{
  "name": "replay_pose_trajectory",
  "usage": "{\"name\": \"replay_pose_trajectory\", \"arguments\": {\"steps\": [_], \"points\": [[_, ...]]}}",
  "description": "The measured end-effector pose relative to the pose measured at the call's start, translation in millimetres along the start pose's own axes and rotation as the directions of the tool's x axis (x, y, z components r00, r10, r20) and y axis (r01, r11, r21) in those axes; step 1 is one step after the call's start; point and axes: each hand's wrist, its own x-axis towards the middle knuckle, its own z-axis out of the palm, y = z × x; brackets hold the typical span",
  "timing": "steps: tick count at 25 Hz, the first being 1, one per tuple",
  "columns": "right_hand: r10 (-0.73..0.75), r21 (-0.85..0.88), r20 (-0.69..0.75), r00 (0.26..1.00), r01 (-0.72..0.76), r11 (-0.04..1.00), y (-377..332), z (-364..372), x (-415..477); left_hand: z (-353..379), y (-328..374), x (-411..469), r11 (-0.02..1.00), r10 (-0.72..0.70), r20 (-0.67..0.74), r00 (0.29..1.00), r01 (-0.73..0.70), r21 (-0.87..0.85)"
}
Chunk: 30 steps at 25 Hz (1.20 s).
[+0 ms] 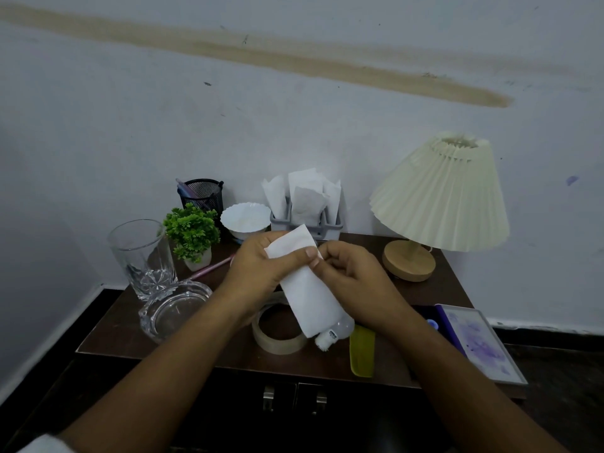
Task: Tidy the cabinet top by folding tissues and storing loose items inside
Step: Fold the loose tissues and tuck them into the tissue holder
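Both hands up over cabinet top (441, 289), mid-fold. Left hand (258, 269) wraps upper part of tissue (307, 299), thumb pressed on it; right hand (349, 273) pinches its edge. Risk, my guess: thin soft paper tears or creases crooked if pulled. Hanging end could brush tape roll (277, 338) or small plastic bottle (336, 331) beneath. Glass tumbler (140, 256) near left elbow: hard, tippable.

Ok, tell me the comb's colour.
Yellow-green; the comb shows best in the head view, at the cabinet's front edge.
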Motion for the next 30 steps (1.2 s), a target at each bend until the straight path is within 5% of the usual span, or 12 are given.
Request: {"name": "replay_pose_trajectory", "arguments": {"steps": [10, 17, 20, 22, 24, 27, 30], "points": [[0.054, 0.001, 0.053, 0.997, -0.054, 0.999, 8.7, -7.5, 2.9, -22.6, 1.4, 15.0, 0.975, -0.113, -0.278, 0.954, 0.052, -0.216], [0.105, 0.234, -0.059, 0.993, -0.089, 0.968, 11.7, -8.3, 5.1, -12.9, 3.5, 9.6, 0.957, -0.195, -0.101, 0.976, 0.167, -0.239], [-0.060, -0.115, -0.167, 0.984, 0.041, 0.992, 14.1, -11.8, 1.9, -15.5, 3.4, 14.8, 0.919, -0.269, -0.114, 0.956, 0.219, -0.327], [-0.228, -0.440, -0.137, 0.964, 0.147, 0.886, 13.8, -13.1, 2.5, -16.7, 3.2, 15.6, 0.866, -0.371, -0.080, 0.925, 0.314, -0.389], [-0.266, -0.526, -0.075, 0.961, 0.188, 0.830, 12.8, -11.0, 3.1, -15.3, 3.6, 11.8, 0.808, -0.457, 0.031, 0.889, 0.429, -0.403], [-0.344, -0.375, -0.126, 0.931, 0.276, 0.885, 13.2, -4.7, 5.3, -9.6, 3.1, 6.8, 0.857, -0.463, 0.081, 0.882, 0.469, -0.213], [-0.179, 0.126, -0.249, 0.952, 0.215, 0.968, 6.6, -7.1, 8.9, -6.8, 7.8, 6.2, 0.958, -0.288, -0.075, 0.955, 0.286, -0.029]]}}
